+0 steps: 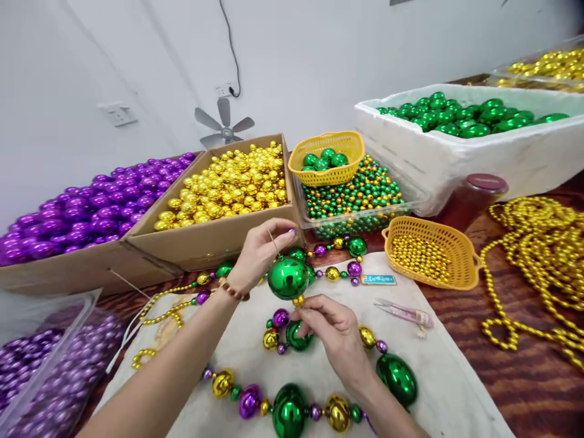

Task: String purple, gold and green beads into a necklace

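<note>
A bead garland of green, gold and purple shiny balls lies on the white cloth [438, 359]. My left hand [260, 249] is closed in a pinch on a thin needle [274, 242], which stands above a large green ball [288, 278]. A small purple spot shows at its fingertips; I cannot tell whether it is a bead or a nail. Just under the green ball, my right hand [335, 331] pinches the strand by a small gold bead [298, 300]. Below the fingers hang or lie a purple ball [281, 318] and a gold ball [271, 339].
Cardboard boxes hold purple balls [104, 198] and gold balls [237, 179]. Yellow baskets [460, 255] and a white foam box [401, 143] stand right of them. Thread snips [406, 311] lie on the cloth. Gold bead strings [542, 255] are heaped at right, near a red-lidded jar [474, 198].
</note>
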Available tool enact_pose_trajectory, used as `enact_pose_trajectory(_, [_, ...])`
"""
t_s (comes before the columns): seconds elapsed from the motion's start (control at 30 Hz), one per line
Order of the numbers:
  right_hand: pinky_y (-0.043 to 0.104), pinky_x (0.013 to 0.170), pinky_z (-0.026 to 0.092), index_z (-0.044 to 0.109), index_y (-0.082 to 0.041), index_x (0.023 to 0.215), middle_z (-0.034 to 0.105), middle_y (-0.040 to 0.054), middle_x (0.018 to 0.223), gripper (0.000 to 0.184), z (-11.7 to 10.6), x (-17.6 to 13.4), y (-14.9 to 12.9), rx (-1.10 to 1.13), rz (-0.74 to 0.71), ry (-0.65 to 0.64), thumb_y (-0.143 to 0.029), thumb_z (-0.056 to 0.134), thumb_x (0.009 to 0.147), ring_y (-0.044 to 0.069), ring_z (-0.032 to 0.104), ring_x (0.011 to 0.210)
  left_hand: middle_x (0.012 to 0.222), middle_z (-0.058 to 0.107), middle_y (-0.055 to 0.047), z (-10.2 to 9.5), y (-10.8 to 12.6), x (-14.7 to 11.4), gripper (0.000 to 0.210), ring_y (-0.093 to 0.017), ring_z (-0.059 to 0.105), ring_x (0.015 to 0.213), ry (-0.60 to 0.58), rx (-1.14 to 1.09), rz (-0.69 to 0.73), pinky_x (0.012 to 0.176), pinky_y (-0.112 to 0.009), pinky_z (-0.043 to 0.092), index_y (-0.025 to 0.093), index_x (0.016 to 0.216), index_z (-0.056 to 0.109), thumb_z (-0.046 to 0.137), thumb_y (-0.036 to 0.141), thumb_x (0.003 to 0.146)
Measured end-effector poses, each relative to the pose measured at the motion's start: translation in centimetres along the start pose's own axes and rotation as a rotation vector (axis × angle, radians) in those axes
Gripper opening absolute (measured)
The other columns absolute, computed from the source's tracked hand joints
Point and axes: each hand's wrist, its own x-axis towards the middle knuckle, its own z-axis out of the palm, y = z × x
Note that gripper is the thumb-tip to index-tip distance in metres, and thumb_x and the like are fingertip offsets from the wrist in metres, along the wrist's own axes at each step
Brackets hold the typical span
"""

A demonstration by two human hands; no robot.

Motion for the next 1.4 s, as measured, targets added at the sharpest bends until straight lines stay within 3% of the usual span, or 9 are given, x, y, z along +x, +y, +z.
enact_pose_trajectory(0.1, [0.023, 0.062, 0.046, 0.069, -0.019, 0.082, 0.071, 0.0010, 0.075, 0.016, 0.8, 0.2, 0.4, -0.073, 0.052, -0.067, -0.025, 0.058, 0.090, 0.013, 0.063, 0.065, 0.097, 0.069, -0.005, -3.4, -0.6, -5.2, 0.024, -0.017, 0.066, 0.087, 0.169, -0.383, -0.172, 0.080, -0.029, 0.052, 0.018, 0.106, 0.067, 0.064, 0.030, 0.085])
enact_pose_trajectory(0.2, [0.023, 0.060, 0.046, 0.068, -0.018, 0.081, 0.070, 0.0021, 0.074, 0.016, 1.6, 0.2, 1.2, -0.141, 0.118, -0.164, -0.024, 0.057, 0.090, 0.015, 0.063, 0.065, 0.097, 0.069, -0.005, -5.8, -1.4, -8.8, 0.023, -0.016, 0.066, 0.090, 0.302, -0.680, -0.243, 0.086, -0.030, 0.053, 0.019, 0.109, 0.067, 0.062, 0.027, 0.088])
enact_pose_trajectory(0.4, [0.026, 0.064, 0.047, 0.067, -0.017, 0.078, 0.069, 0.0035, 0.072, 0.019, 3.0, -0.1, 2.2, -0.273, 0.161, -0.262, -0.026, 0.056, 0.090, 0.016, 0.062, 0.066, 0.089, 0.071, -0.005, -8.4, -3.2, -11.8, 0.010, -0.016, 0.068, 0.089, 0.503, -0.988, -0.239, 0.090, -0.034, 0.056, 0.015, 0.093, 0.069, 0.062, 0.021, 0.088])
enact_pose_trajectory(0.67, [0.026, 0.063, 0.048, 0.067, -0.016, 0.075, 0.068, 0.0034, 0.068, 0.020, 4.5, -0.1, 2.0, -0.330, 0.153, -0.281, -0.028, 0.057, 0.088, 0.017, 0.061, 0.063, 0.085, 0.071, -0.008, -9.4, -4.2, -12.4, 0.008, -0.017, 0.071, 0.080, 0.633, -1.088, -0.247, 0.084, -0.037, 0.059, 0.011, 0.089, 0.067, 0.059, 0.013, 0.089])
enact_pose_trajectory(1.0, [0.025, 0.061, 0.049, 0.067, -0.015, 0.076, 0.068, 0.0043, 0.068, 0.022, 5.0, -0.3, 2.3, -0.326, 0.150, -0.239, -0.032, 0.059, 0.088, 0.016, 0.061, 0.062, 0.086, 0.071, -0.003, -9.1, -4.2, -12.8, 0.009, -0.017, 0.071, 0.076, 0.659, -1.060, -0.235, 0.078, -0.036, 0.061, 0.016, 0.092, 0.064, 0.063, 0.010, 0.085])
enact_pose_trajectory(1.4, [0.024, 0.059, 0.048, 0.069, -0.017, 0.075, 0.068, 0.0034, 0.065, 0.024, 4.3, -0.4, 2.9, -0.388, 0.122, -0.185, -0.034, 0.058, 0.087, 0.016, 0.061, 0.059, 0.091, 0.070, -0.003, -8.3, -4.3, -12.8, 0.014, -0.018, 0.071, 0.083, 0.640, -0.981, -0.186, 0.083, -0.036, 0.058, 0.018, 0.094, 0.064, 0.069, 0.013, 0.081])
